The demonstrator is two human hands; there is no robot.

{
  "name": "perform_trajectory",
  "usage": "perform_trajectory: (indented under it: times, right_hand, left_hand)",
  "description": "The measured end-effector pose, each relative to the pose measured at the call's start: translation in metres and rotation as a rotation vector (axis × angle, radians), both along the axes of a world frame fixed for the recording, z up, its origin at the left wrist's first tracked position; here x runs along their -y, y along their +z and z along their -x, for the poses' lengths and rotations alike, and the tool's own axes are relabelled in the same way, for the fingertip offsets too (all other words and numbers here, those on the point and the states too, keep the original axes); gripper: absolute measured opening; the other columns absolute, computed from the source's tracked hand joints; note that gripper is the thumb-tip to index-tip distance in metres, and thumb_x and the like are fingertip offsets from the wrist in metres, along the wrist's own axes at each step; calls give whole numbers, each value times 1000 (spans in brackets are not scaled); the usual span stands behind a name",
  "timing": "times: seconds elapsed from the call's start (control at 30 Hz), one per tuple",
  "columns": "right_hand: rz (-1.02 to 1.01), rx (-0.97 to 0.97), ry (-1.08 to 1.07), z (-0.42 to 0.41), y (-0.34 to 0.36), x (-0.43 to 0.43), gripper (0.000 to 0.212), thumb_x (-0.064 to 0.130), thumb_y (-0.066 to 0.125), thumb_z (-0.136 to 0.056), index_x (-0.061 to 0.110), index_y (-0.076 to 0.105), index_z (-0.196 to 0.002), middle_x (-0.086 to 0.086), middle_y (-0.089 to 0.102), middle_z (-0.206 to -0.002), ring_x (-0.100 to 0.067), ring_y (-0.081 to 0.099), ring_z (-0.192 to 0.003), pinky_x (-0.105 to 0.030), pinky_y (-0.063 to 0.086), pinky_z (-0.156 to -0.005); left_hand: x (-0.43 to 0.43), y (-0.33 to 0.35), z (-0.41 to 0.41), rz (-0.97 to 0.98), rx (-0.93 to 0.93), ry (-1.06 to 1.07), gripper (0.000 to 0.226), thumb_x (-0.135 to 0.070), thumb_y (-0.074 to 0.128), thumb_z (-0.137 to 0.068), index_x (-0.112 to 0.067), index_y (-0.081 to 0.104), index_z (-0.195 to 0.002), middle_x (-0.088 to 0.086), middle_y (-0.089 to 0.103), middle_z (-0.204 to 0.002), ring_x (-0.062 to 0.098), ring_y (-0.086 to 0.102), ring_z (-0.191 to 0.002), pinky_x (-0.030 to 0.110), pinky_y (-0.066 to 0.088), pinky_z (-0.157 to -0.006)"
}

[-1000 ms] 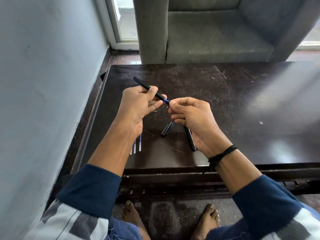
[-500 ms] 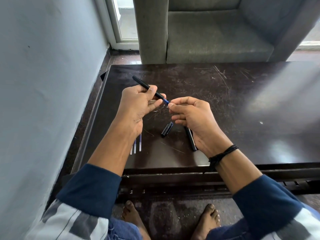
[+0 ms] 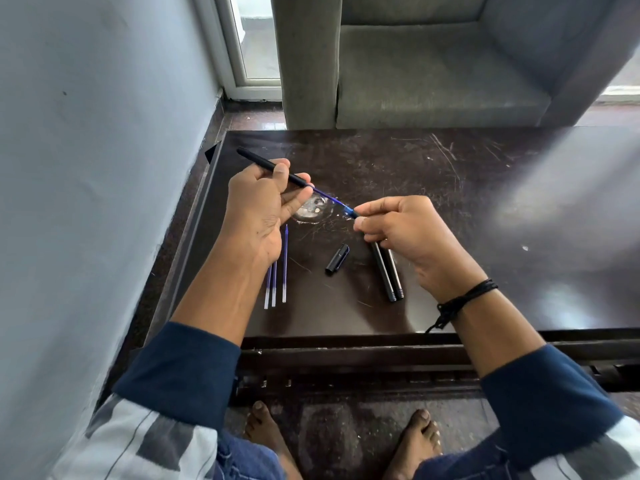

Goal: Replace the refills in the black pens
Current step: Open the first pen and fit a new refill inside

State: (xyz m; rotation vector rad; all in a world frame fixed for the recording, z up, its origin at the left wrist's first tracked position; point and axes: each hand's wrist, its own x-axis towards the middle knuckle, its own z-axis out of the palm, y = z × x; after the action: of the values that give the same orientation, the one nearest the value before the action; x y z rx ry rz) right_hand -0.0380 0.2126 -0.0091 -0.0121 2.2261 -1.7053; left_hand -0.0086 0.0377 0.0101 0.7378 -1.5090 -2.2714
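My left hand [image 3: 263, 209] grips a black pen barrel [image 3: 254, 158] that points up and to the left. A blue refill [image 3: 329, 197] sticks partly out of its front end, and my right hand [image 3: 401, 230] pinches the refill's tip end. Three spare refills [image 3: 277, 271] lie side by side on the dark table [image 3: 450, 188] below my left hand. A black pen cap [image 3: 337, 259] rests between my hands. Two more black pen barrels [image 3: 389, 275] lie under my right hand, partly hidden by it.
A blue-grey wall runs along the left of the table. A grey armchair [image 3: 433, 71] stands behind the table's far edge. My bare feet [image 3: 270, 434] are on the floor below the near edge. A round white scuff [image 3: 313, 209] marks the tabletop.
My right hand has moved away to the right, drawing the blue refill partway out of the barrel that my left hand holds. The items on the table have not moved.
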Motion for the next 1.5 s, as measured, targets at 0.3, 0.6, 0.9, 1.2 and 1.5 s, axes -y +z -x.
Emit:
perform_trajectory:
  times: [0.3, 0.6, 0.9, 1.2, 1.5]
  right_hand:
    - [-827, -295, 39, 14, 3, -26, 22, 15, 67, -86, 34, 76, -87, 4, 71, -108, -28, 62, -99, -33, 47, -79]
    - [-1037, -341, 122, 14, -1, -35, 26, 6, 61, -87, 27, 76, -88, -2, 67, -113, -34, 63, -104, -39, 52, -82]
    - [-994, -324, 119, 17, -3, -33, 32, 4, 61, -84, 31, 73, -97, 1, 66, -117, -31, 63, -104, -34, 44, -77]
    - [68, -32, -35, 10, 0, -6, 17, 21, 81, -85, 16, 77, -100, 2, 74, -85, -7, 64, -71, -17, 49, -61]
    - [404, 230, -114, -1, -2, 5, 6, 13, 75, -89, 12, 76, -95, 1, 76, -79, -6, 65, -66, -16, 51, -62]
  left_hand:
    - [7, 1, 0, -100, -50, 61, 11, -4, 49, -103, -4, 60, -101, 14, 69, -85, 22, 74, -83, 30, 62, -74]
    - [6, -2, 0, -197, -60, 39, 11, -3, 51, -102, 1, 59, -108, 14, 70, -82, 22, 74, -82, 30, 62, -72]
    - [1, -6, 1, -200, -53, 26, 11, -3, 50, -102, 0, 59, -106, 15, 68, -84, 22, 73, -83, 30, 62, -73]
    - [-18, -8, 0, -312, -49, 23, 13, -4, 49, -103, 1, 59, -109, 15, 68, -86, 25, 72, -89, 33, 63, -76]
    - [-24, -6, -3, -373, -43, -27, 18, -3, 49, -102, 5, 57, -117, 21, 64, -107, 31, 69, -106, 35, 62, -79]
